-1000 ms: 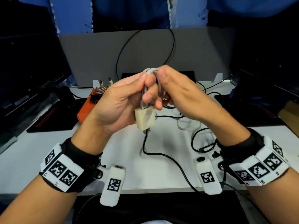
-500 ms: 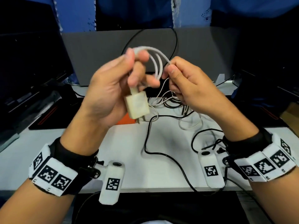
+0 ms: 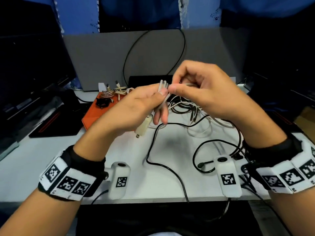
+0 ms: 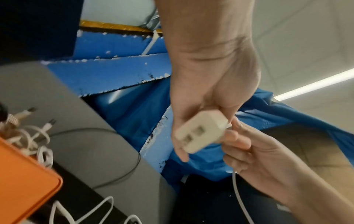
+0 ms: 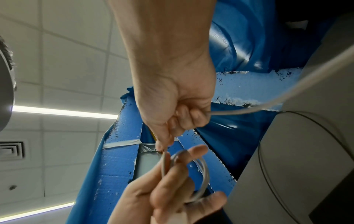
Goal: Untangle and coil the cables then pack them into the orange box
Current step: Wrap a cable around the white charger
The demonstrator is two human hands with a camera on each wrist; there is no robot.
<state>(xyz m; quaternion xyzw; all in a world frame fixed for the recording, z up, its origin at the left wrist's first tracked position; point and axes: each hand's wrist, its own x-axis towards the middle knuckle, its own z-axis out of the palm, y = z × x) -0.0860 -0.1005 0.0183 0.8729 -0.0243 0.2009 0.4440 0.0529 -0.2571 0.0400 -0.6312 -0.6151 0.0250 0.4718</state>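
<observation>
The white table (image 3: pixel 51 159) carries the orange box (image 3: pixel 95 114) at its far left (a few coiled cables (image 3: pixel 109 94) lie on it) and a loose tangle (image 3: pixel 187 106) of black and white cables beside it. Above these, the left hand (image 3: pixel 136 108) grips white cable (image 3: pixel 162 94) loops, its charger (image 3: pixel 143 127) dangling below, while the right hand (image 3: pixel 201 89) pinches the same cable's free strand.

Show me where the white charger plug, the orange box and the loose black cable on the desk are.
white charger plug (image 4: pixel 195 133), left wrist view, on its pronged face.
orange box (image 3: pixel 95 114), head view, on its bare near-left part.
black cable (image 3: pixel 150 150), head view, on the bend lying on the white desk.
</observation>
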